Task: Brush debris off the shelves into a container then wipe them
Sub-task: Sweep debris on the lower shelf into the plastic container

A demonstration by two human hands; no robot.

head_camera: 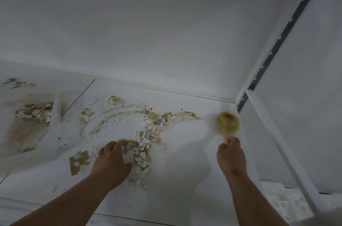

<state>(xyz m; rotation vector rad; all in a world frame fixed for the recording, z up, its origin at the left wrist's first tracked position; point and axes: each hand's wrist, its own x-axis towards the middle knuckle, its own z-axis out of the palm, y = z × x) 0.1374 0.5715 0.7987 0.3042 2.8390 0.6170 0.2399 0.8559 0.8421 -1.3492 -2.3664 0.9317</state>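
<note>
Left hand (112,159): flat, fingers open on debris (144,144), frame centre.
Right hand (230,153): gripping brush (228,123), blurred.
Risk: fast sweep scatters scraps off shelf (185,151).

A round, tan-bristled brush (228,123), blurred, stands above the white shelf (185,161); torn paper scraps and brown crumbs (146,138) litter it.

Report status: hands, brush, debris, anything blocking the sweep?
Right hand grips brush, blurred. Left hand rests in debris on shelf. No container seen; nothing between brush and pile.
</note>
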